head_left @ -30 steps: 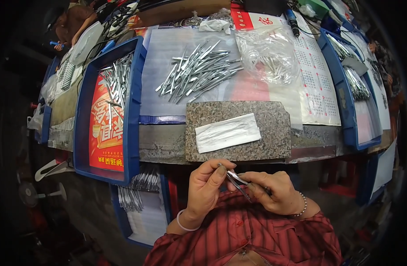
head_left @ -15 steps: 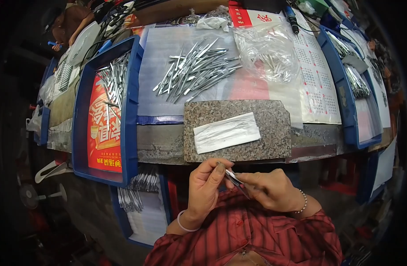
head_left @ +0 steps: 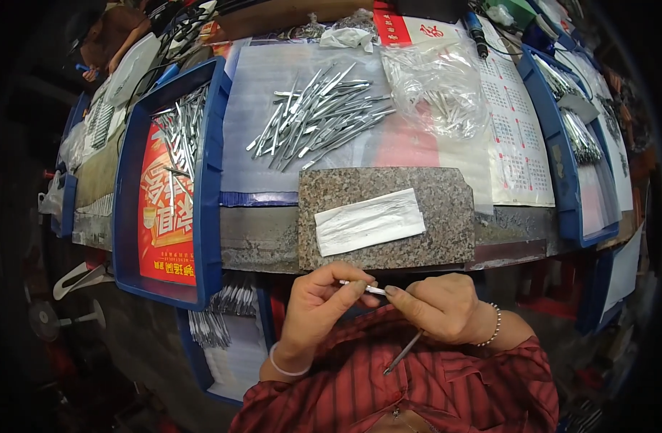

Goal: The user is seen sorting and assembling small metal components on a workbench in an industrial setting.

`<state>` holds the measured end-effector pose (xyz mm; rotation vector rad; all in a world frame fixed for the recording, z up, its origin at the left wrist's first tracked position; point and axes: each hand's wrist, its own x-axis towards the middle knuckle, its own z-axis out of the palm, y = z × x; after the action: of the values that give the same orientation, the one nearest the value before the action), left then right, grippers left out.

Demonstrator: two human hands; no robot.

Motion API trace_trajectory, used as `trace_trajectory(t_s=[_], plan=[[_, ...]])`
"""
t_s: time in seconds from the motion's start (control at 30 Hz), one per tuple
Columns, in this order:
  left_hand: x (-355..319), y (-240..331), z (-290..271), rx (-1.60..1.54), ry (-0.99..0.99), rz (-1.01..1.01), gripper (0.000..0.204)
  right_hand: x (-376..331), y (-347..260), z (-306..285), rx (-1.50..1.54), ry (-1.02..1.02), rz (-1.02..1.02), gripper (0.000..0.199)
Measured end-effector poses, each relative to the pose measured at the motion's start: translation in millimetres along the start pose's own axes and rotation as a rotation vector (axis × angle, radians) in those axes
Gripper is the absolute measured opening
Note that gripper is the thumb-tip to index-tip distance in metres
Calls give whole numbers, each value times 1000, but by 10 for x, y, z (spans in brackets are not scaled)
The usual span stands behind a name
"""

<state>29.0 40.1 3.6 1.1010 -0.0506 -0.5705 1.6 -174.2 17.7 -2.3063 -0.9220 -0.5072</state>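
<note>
Just in front of the stone slab's near edge, my left hand (head_left: 318,302) is closed, pinching one end of a slim silvery metal piece (head_left: 374,290) between thumb and fingers. My right hand (head_left: 445,307) is closed too, its thumb and forefinger on the piece's other end. A thin grey metal rod (head_left: 403,352) sticks out below my right palm, slanting down over the red striped shirt; its upper end is hidden in the hand. Beyond my hands lies a folded white cloth or paper pad (head_left: 369,221) on the speckled granite slab (head_left: 446,242).
Many similar slim metal pieces (head_left: 316,119) lie heaped on a plastic sheet. A clear bag (head_left: 435,83) sits right of them. Blue trays stand left (head_left: 210,187) and right (head_left: 572,180), with another blue tray (head_left: 226,361) below the left one. Another person (head_left: 111,40) is at far left.
My hands have drawn slightly apart, and the metal piece between them has turned from slanting to nearly level. A grey rod now shows under my right hand. The view has shifted slightly.
</note>
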Motion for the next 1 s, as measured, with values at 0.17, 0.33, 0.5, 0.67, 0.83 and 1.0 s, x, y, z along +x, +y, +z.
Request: trace_trajectory(t_s=[0.17, 0.33, 0.5, 0.67, 0.83, 1.0], plan=[[95, 210, -172, 791, -296, 225, 16, 201, 71, -96, -81, -155, -164, 14], [125, 173, -102, 1050, -105, 673, 24, 322, 198, -124, -38, -184, -120, 20], [303, 197, -190, 1092, -28, 773, 23, 399, 296, -134, 94, -71, 223, 28], [458, 142, -282, 1264, 128, 830, 23, 442, 348, -365, 383, 136, 483, 34], [486, 68, -324, 1393, 118, 802, 27, 564, 364, -381, 226, -35, 405, 27], [460, 61, -359, 1391, 66, 779, 30, 572, 179, -308, 199, 396, 159, 31]])
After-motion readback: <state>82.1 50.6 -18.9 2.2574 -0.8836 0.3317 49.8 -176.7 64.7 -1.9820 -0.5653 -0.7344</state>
